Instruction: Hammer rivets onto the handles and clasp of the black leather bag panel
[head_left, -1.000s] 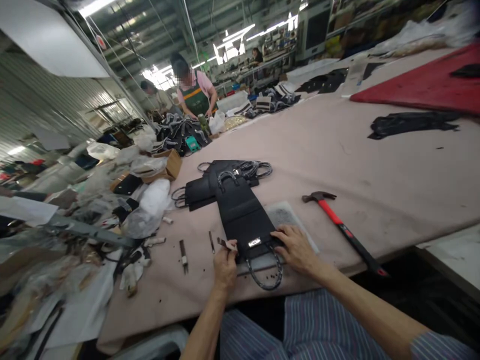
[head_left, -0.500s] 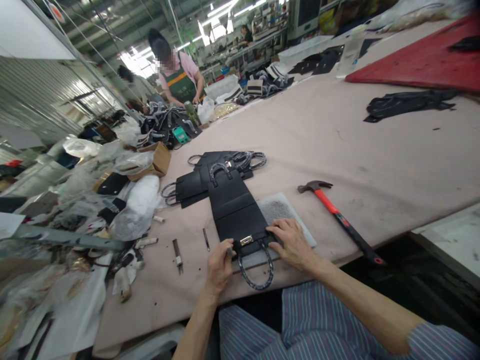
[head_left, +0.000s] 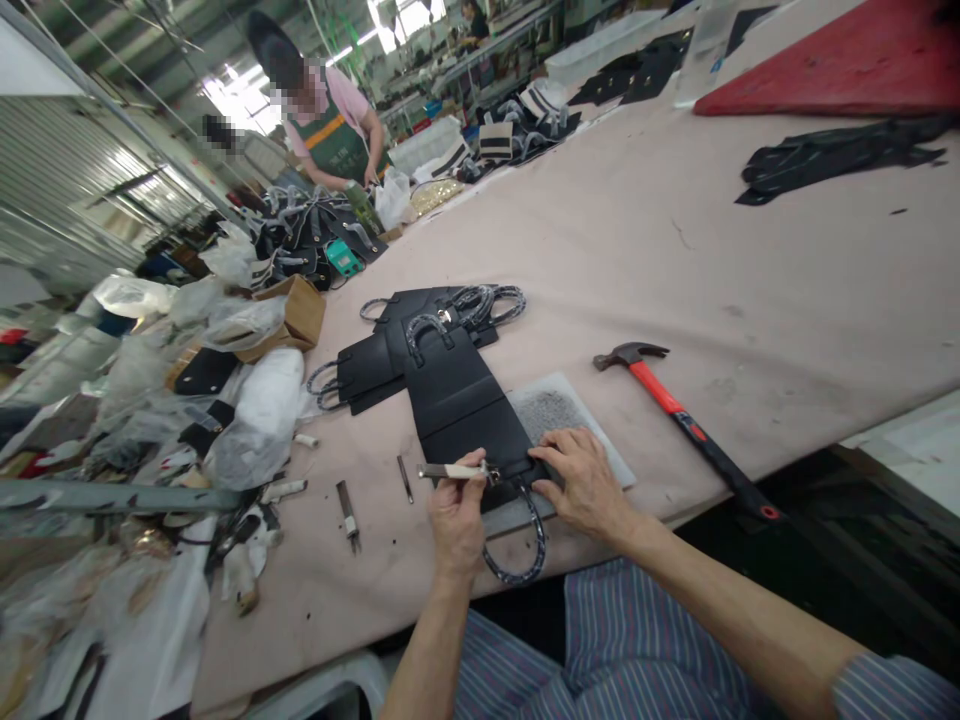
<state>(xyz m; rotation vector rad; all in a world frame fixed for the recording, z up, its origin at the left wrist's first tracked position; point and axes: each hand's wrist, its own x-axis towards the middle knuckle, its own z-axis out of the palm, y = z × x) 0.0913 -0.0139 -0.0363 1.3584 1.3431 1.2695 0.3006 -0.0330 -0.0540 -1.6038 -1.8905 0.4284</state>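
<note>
My left hand [head_left: 459, 510] is closed around a punch-like metal tool [head_left: 455, 471] with a pale wrapped grip. The tool lies almost level over the front edge of a black bag panel [head_left: 469, 390], its tip by the metal clasp [head_left: 492, 474], which is partly covered. My right hand [head_left: 581, 480] pinches the right end of that edge between thumb and fingers. A patterned rope handle [head_left: 517, 575] loops from the panel toward my lap. Beneath the panel lies a white-grey slab [head_left: 592, 425]. Left of it rest a similar pronged tool [head_left: 348, 517] and a thin metal rod [head_left: 405, 479].
A claw hammer [head_left: 682, 425] with a red and black handle lies to the right. More black bag panels [head_left: 367, 365] overlap behind. Plastic bags [head_left: 255, 430] and a cardboard box [head_left: 304, 312] crowd the left. A co-worker in a green apron [head_left: 337, 145] stands across the table.
My left hand has risen and moved right, turning the tool level across the panel by the clasp. My right hand keeps its place on the edge. The view has shifted slightly.
</note>
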